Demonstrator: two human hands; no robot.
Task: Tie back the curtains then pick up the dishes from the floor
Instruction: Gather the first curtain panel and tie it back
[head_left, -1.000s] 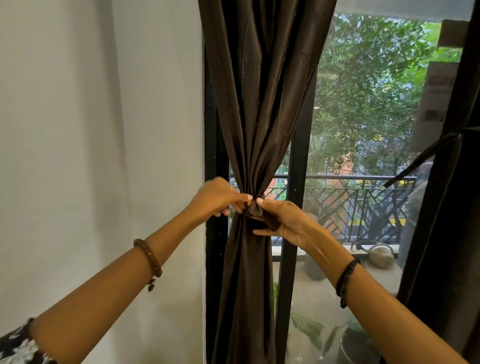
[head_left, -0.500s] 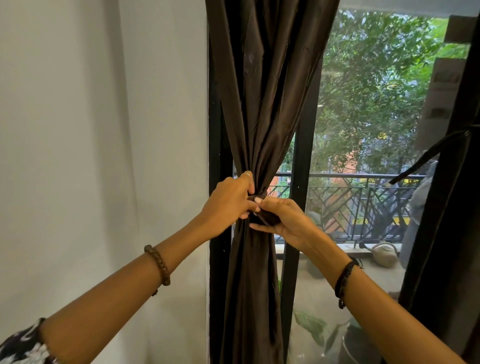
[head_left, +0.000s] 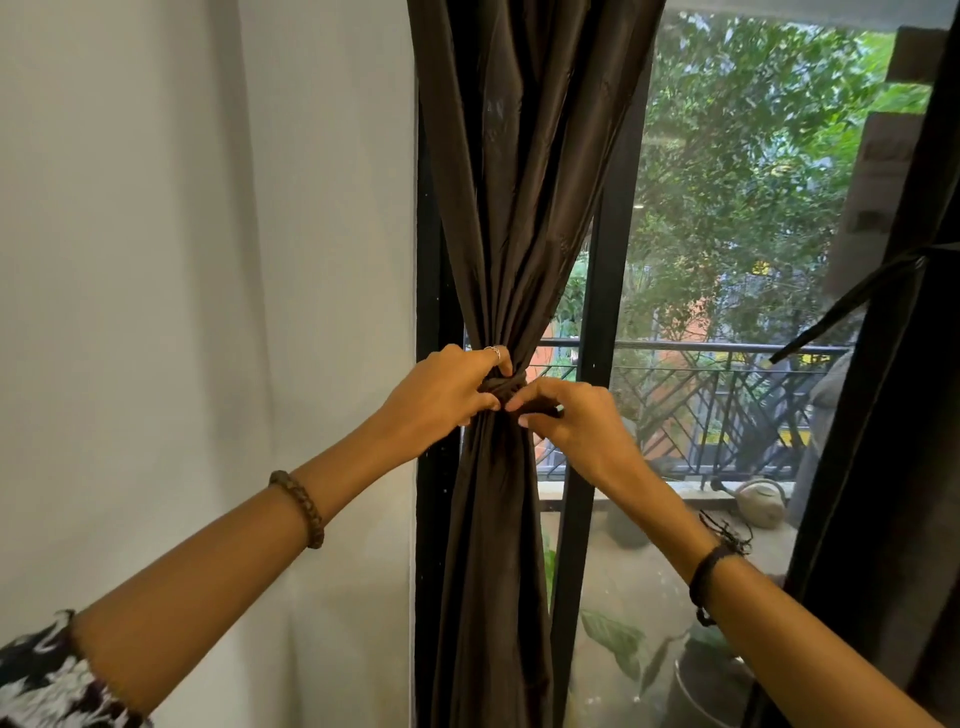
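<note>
A dark brown curtain (head_left: 519, 171) hangs at the left of the window, gathered into a narrow bunch at mid height. A dark tie-back band (head_left: 500, 388) wraps the bunch there. My left hand (head_left: 441, 395) grips the band from the left, a ring on one finger. My right hand (head_left: 574, 423) pinches the band's end from the right, fingers curled. A second dark curtain (head_left: 904, 415) hangs at the right edge with a strap (head_left: 852, 306) across it. No dishes are in view.
A white wall (head_left: 208, 260) stands to the left. Black window frame bars (head_left: 597, 364) run beside the curtain. Through the glass I see a balcony railing (head_left: 727, 395), a watering can (head_left: 761, 501), trees, and a potted plant (head_left: 696, 675) at the bottom.
Both hands have shifted on the band: my left hand now closes over the knot from the left, and my right hand has turned palm down, pinching the end.
</note>
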